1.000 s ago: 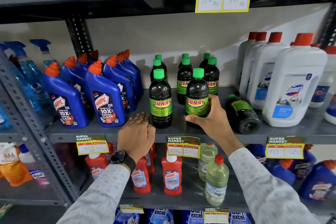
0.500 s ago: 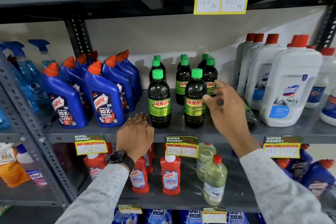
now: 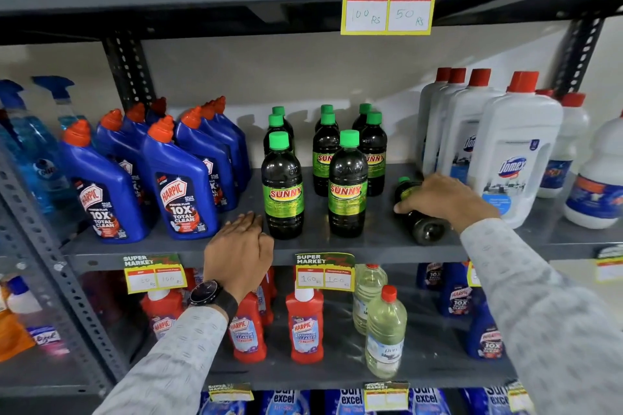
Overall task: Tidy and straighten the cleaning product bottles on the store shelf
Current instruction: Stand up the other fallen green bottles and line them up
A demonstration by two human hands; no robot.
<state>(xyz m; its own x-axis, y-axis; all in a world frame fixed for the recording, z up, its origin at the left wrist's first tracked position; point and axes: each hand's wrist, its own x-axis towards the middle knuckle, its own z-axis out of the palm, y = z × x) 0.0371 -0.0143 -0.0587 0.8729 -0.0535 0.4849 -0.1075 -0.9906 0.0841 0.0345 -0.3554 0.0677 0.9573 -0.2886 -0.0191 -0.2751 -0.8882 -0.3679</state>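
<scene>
Resting flat and open on the shelf's front edge point(image 3: 337, 248), left hand point(image 3: 237, 248), fingertips just beside the front-left Sunny bottle point(image 3: 282, 189), holding nothing

Closing over the fallen Sunny bottle point(image 3: 421, 216), right hand point(image 3: 445, 199), fingers curled around its upper body; bottle lying on its side, base toward the front lip, green cap pointing back

Standing upright and label-forward already: two front Sunny bottles, with three short rows behind them point(image 3: 350, 138), Harpic bottles point(image 3: 182, 189) at left, white Domex bottles point(image 3: 512, 162) at right

Left to do, by the look of it: righting this one bottle and setting it in line

Open room: bare shelf between the front-right Sunny bottle point(image 3: 347, 189) and the Domex row, enough for tipping it up; near the edge, so a roll forward worth guarding against
</scene>
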